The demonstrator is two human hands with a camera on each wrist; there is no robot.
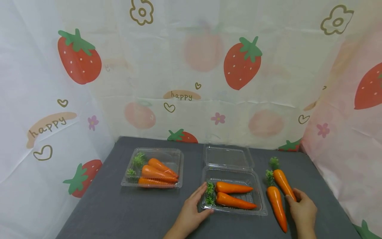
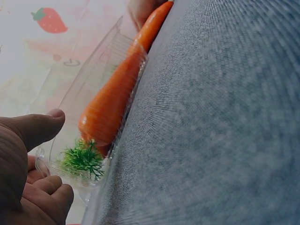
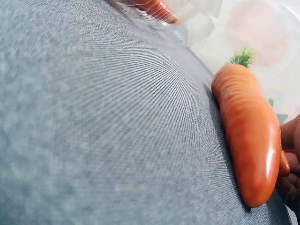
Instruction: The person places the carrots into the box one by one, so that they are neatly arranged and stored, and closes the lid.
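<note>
My left hand (image 1: 190,212) rests against the left near corner of an open clear plastic box (image 1: 262,203), its fingers along the left side and the thumb at the near edge. Two carrots (image 1: 234,187) with green leafy tops (image 1: 210,198) lie side by side inside. On the right, my right hand (image 1: 302,208) pinches the tapered tip of a carrot (image 1: 284,182) between thumb and fingers. Just left of it lies another carrot (image 1: 277,205), outside the box. In the right wrist view this nearer carrot (image 3: 248,136) partly hides the right hand (image 3: 290,164).
A closed clear box (image 1: 176,153) with several carrots (image 1: 156,173) stands at the left on the grey tabletop (image 1: 143,212). The open box's hinged lid (image 1: 228,156) lies back toward the strawberry-print curtain (image 1: 209,109), which encloses the back and sides.
</note>
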